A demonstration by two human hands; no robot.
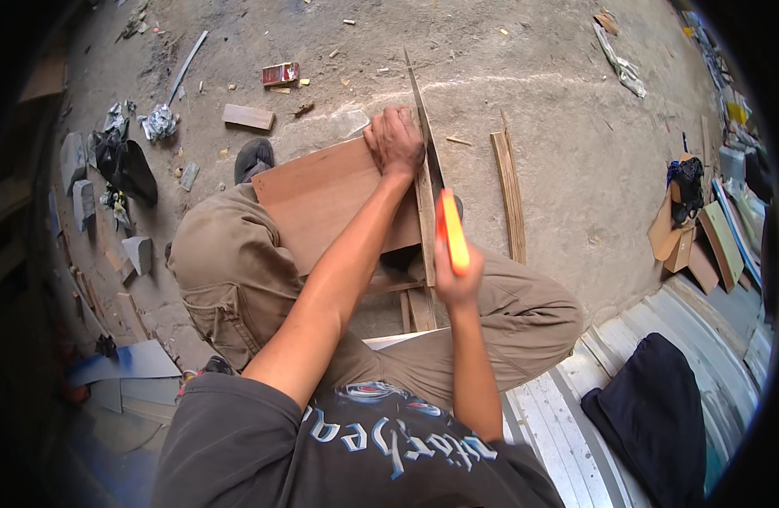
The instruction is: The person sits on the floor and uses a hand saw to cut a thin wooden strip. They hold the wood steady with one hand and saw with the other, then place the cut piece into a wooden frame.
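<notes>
A brown wooden box or panel (326, 199) lies across my legs, with a narrow wooden strip (426, 224) along its right edge. My left hand (396, 142) is closed over the panel's far right corner, its fingers curled at the edge beside the strip. In my right hand (459, 279) is the orange and yellow handle of a hand saw (429, 140). The blade points away from me and runs along the strip's right side, close to my left hand. Whether the teeth touch the wood cannot be made out.
Split wood lengths (509, 195) lie on the concrete floor to the right. A wood offcut (248, 117), a red packet (281, 74) and crumpled foil (159, 124) lie beyond my legs. At right are an open cardboard box (670, 233) and dark cloth (652, 415) on metal sheeting.
</notes>
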